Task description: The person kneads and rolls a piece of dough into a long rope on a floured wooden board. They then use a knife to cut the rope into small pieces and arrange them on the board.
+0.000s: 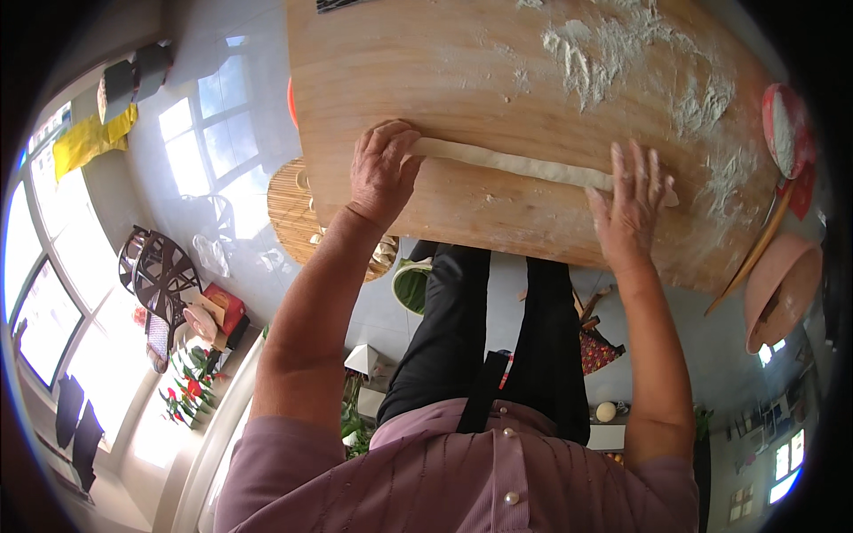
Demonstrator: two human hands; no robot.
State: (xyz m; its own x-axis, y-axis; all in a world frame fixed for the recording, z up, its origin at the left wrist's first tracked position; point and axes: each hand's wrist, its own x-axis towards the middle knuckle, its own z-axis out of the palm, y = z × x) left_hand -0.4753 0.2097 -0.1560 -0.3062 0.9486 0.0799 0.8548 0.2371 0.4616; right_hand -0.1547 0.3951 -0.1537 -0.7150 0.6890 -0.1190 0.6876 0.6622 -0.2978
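Note:
A long rope of pale dough (513, 162) lies across the wooden board (453, 80), slanting slightly down to the right. My left hand (385, 170) rests over its left end, fingers bent and together; whether it grips the dough cannot be told. Near the right end, my right hand (630, 200) lies on top of the rope with its fingers spread, and a short tip of dough shows beyond them. Loose flour (586, 60) is scattered over the upper right of the board.
A round slatted tray (288, 206) with shaped dough pieces sits lower, beyond the board's left edge. At the right are a red bowl of flour (783, 133), a wooden rolling pin (760, 250) and a brownish basin (783, 293). A green bin (410, 288) stands below, near my legs.

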